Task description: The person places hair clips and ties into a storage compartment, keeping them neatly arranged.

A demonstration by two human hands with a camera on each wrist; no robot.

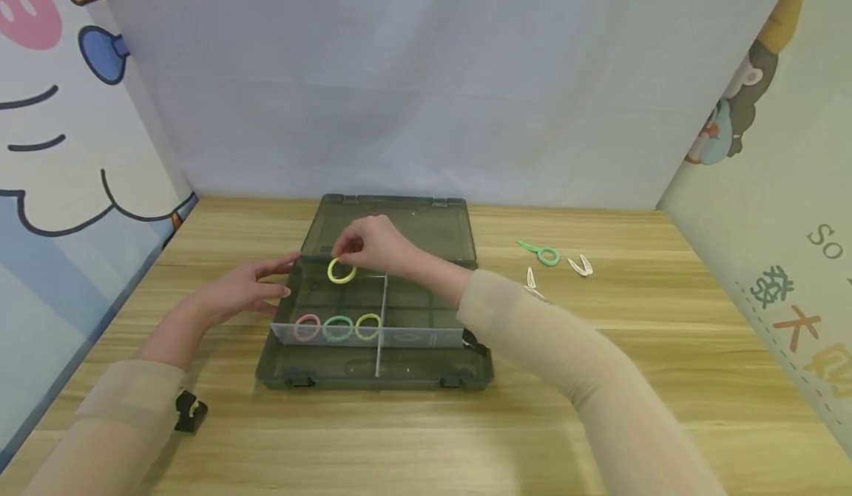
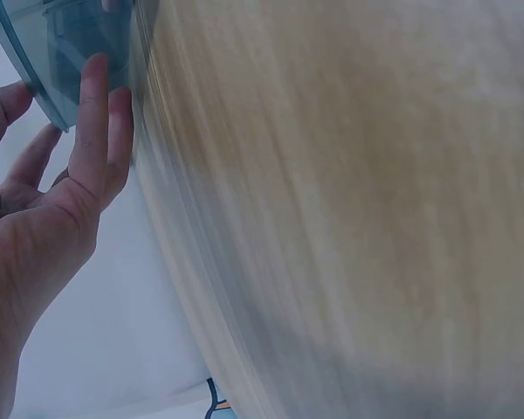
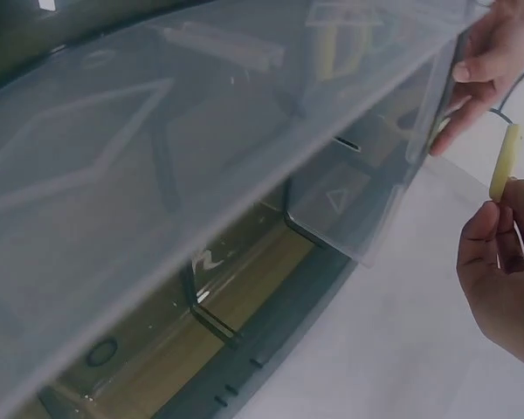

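Observation:
My right hand [image 1: 373, 243] pinches a yellow hair tie [image 1: 342, 282] between thumb and fingertips, over the back left compartment of a dark translucent divided box [image 1: 426, 382]. In the right wrist view that yellow ring appears edge-on above the fingertips. With fingers spread, my left hand [image 1: 238, 290] touches the box's left wall; the left wrist view shows its fingertips [image 2: 94, 74] on that side. A pink hair tie [image 1: 296, 333], a green one [image 1: 328, 338] and another yellow one [image 1: 360, 333] stand in a row along the clear crosswise divider [image 1: 426, 338].
The box's lid [image 1: 426, 226] lies folded open toward the back. On the table right of the box are a green hair clip with a ring [image 1: 554, 260], a white snap clip [image 1: 586, 265] and another white clip [image 1: 530, 278] partly behind the right sleeve. A white curtain [image 1: 426, 111] hangs behind.

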